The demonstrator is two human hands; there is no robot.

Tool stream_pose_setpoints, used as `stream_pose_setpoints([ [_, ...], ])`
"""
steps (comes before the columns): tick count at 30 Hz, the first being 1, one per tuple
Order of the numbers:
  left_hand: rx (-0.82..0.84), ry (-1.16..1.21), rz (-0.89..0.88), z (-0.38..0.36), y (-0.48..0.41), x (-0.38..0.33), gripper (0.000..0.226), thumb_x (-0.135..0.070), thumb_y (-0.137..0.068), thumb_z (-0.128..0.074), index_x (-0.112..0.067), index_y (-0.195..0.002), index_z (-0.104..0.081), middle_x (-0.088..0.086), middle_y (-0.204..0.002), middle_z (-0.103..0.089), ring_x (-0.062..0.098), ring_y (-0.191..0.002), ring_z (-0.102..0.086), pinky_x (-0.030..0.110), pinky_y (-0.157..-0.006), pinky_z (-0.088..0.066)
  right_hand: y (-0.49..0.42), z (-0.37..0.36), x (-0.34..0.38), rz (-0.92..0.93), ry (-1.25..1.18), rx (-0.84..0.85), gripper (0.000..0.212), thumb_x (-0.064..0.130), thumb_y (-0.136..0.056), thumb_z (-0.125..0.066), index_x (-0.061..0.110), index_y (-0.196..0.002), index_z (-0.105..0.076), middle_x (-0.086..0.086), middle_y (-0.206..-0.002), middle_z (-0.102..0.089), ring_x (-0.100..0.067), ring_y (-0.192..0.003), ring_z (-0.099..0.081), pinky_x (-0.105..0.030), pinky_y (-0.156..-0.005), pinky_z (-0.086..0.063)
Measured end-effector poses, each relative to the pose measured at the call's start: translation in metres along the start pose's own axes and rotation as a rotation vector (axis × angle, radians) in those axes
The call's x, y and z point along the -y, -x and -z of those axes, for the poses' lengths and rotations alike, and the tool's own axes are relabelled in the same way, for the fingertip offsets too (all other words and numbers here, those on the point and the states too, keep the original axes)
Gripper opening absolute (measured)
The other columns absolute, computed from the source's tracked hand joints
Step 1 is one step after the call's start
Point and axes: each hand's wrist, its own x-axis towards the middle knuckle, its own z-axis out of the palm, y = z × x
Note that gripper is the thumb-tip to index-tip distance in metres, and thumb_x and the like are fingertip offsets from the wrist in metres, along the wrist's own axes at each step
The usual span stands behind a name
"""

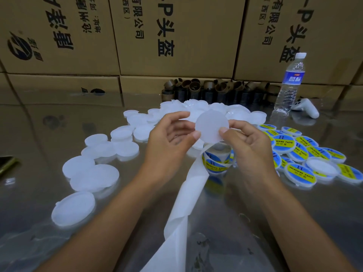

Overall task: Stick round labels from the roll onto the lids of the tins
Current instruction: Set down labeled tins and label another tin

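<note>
Head view: frosted white round lid (pixel 212 127) — plain, translucent face showing — pinched at opposite edges by left hand (pixel 169 136) and right hand (pixel 246 139).

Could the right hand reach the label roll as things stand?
Probably yes: the roll stands just below the right hand with nothing between them. But that hand and the left hand both pinch a lid, so it must let go first.

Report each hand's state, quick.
The left hand pinches the white disc by its edge.
The right hand pinches the same white disc's other edge.
</note>
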Motion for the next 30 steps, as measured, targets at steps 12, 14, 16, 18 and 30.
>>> stream_pose_setpoints([
  [12,0.099,0.286,0.221,0.004,-0.008,0.007,0.014,-0.012,-0.089,-0.058,-0.015,-0.101,-0.064,0.003,-0.085,-0.072,0.015,-0.080,-0.067,0.025,-0.077,-0.056,0.006,-0.004,0.005,0.004,0.048,0.074,0.005,0.014,-0.082,-0.070,0.017,-0.084,-0.066,-0.003,-0.077,-0.074,-0.012,-0.072,-0.068,-0.021,-0.069,-0.052],
  [14,0.128,0.362,0.256,0.006,-0.009,0.006,0.018,-0.011,-0.094,-0.049,-0.014,-0.099,-0.066,-0.002,-0.088,-0.072,0.010,-0.081,-0.066,0.022,-0.072,-0.055,0.006,-0.004,0.006,0.012,0.059,0.061,0.007,0.027,-0.081,-0.065,0.022,-0.086,-0.068,0.001,-0.076,-0.073,-0.008,-0.075,-0.066,-0.024,-0.076,-0.050],
  [16,0.168,0.391,0.282,0.007,-0.009,0.003,0.022,-0.014,-0.095,-0.047,-0.014,-0.096,-0.068,-0.007,-0.084,-0.071,0.005,-0.076,-0.064,0.018,-0.065,-0.052,0.006,-0.004,0.009,0.018,0.076,0.054,0.017,0.036,-0.078,-0.060,0.024,-0.085,-0.068,0.003,-0.074,-0.073,-0.004,-0.075,-0.064,-0.025,-0.080,-0.048],
  [18,0.227,0.375,0.294,0.007,-0.007,0.003,0.021,-0.023,-0.089,-0.052,-0.016,-0.094,-0.070,-0.008,-0.081,-0.070,0.004,-0.074,-0.065,0.016,-0.063,-0.050,0.007,-0.005,0.011,0.020,0.076,0.078,0.022,0.037,-0.076,-0.059,0.020,-0.086,-0.069,0.001,-0.070,-0.072,-0.004,-0.073,-0.063,-0.019,-0.077,-0.048],
  [30,0.262,0.480,0.315,0.005,-0.005,0.004,0.026,-0.029,-0.076,-0.061,-0.017,-0.097,-0.072,0.000,-0.089,-0.070,0.012,-0.085,-0.066,0.020,-0.070,-0.054,0.012,-0.007,0.011,0.014,0.091,0.162,0.016,0.008,-0.079,-0.073,0.020,-0.088,-0.069,-0.002,-0.068,-0.069,-0.011,-0.078,-0.065,-0.027,-0.079,-0.052],
])
